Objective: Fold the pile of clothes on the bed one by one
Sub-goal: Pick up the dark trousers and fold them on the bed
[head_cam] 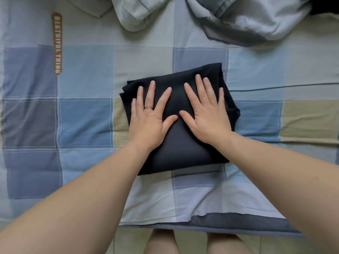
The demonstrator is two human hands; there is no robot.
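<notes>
Centrally on the bed, somewhat toward its near edge, lay a dark navy garment, folded to a compact rectangle. Left hand and right hand were both flat on top, fingers straight and spread, pressing and gripping nothing. Unfolded pale grey clothes sat heaped along the far edge.

Judgement: the fabric is thin, soft and light, with no stiffness, so the layers are likely to slide or sag if lifted by one corner. Best hold: hands slid under the left and right side edges, carrying it as a flat packet.
</notes>
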